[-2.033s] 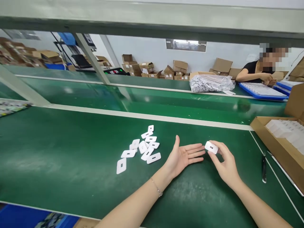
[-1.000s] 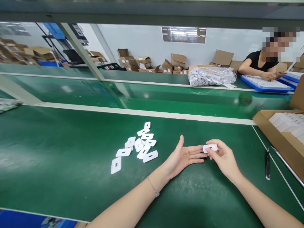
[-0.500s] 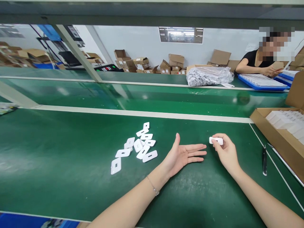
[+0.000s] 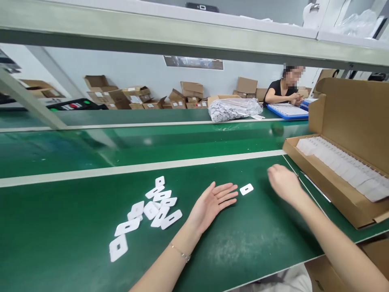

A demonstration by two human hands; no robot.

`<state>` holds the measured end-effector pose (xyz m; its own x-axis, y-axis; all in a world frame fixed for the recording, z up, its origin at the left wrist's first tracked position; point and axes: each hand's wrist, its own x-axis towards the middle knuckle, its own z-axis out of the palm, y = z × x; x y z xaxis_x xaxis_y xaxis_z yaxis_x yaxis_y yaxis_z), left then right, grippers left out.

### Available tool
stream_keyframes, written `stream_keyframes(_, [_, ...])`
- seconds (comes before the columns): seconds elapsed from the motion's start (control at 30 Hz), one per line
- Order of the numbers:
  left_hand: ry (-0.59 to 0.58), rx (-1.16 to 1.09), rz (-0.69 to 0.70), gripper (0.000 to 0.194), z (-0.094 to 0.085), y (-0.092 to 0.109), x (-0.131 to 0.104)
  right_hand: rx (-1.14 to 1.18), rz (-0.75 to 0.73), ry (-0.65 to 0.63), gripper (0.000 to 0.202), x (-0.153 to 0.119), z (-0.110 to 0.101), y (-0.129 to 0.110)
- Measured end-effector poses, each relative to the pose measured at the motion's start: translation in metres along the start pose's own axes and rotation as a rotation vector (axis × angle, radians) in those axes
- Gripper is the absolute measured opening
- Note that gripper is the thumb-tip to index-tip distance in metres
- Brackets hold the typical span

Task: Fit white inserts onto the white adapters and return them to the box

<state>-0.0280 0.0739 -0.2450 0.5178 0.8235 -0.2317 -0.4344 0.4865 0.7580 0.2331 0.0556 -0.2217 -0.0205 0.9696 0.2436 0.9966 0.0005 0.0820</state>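
Observation:
My left hand (image 4: 211, 205) is held palm up over the green table, fingers stretched out and nothing in them. Just past its fingertips, a small white plastic plate (image 4: 246, 189) with a rectangular slot lies flat. My right hand (image 4: 284, 183) is further right, its fingers curled and blurred; what they hold, if anything, is hidden. A small dark tip (image 4: 298, 176) shows beside its wrist. Several similar white plates (image 4: 159, 207) lie in a loose, overlapping group left of my left hand, with one plate (image 4: 118, 247) at the near end.
An open cardboard box (image 4: 337, 198) with rows of white pieces stands on the right. A silver rod (image 4: 316, 186) lies beside it. Across the table are a plastic bag of small pieces (image 4: 234, 109), a blue tray (image 4: 287, 111) and a seated person (image 4: 281, 93). A shelf beam (image 4: 182, 36) spans overhead.
My right hand has put the white plate down on the table and moved right, over where black tweezers lay. My left hand stays open. The view has turned right.

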Motion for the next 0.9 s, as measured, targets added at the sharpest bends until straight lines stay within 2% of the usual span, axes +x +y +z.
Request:
stream_keyframes(0.1, [0.003, 0.009, 0.015, 0.038, 0.002, -0.001, -0.001, -0.163, 0.21, -0.051, 0.025, -0.018, -0.004, 0.049])
stream_keyframes(0.2, [-0.017, 0.035, 0.014, 0.034, 0.002, -0.004, -0.001, -0.271, 0.292, -0.099, 0.024, -0.039, 0.01, 0.078])
stream_keyframes(0.37, [-0.053, 0.07, 0.028, 0.033, 0.0, -0.008, -0.002, -0.345, 0.326, -0.134, 0.02, -0.057, 0.029, 0.086])
stream_keyframes(0.57, [-0.035, 0.062, 0.072, 0.033, -0.001, -0.009, -0.005, -0.378, 0.277, -0.162, 0.026, -0.067, 0.022, 0.09])
stream_keyframes(0.63, [-0.02, 0.072, 0.121, 0.03, -0.001, -0.009, -0.004, -0.384, 0.244, -0.152, 0.042, -0.073, 0.02, 0.092])
stream_keyframes(0.7, [-0.007, 0.095, 0.168, 0.03, -0.002, -0.01, -0.004, -0.338, 0.2, -0.079, 0.05, -0.078, 0.017, 0.091])
stream_keyframes(0.77, [0.007, 0.121, 0.186, 0.032, -0.002, -0.011, -0.003, -0.147, 0.147, 0.108, 0.041, -0.08, 0.011, 0.084])
stream_keyframes(0.83, [0.013, 0.134, 0.181, 0.033, -0.002, -0.012, -0.003, 0.246, 0.116, 0.362, 0.031, -0.078, 0.001, 0.069])
stream_keyframes(0.9, [0.012, 0.137, 0.177, 0.033, -0.002, -0.013, -0.003, 0.76, 0.094, 0.551, 0.028, -0.07, -0.011, 0.047])
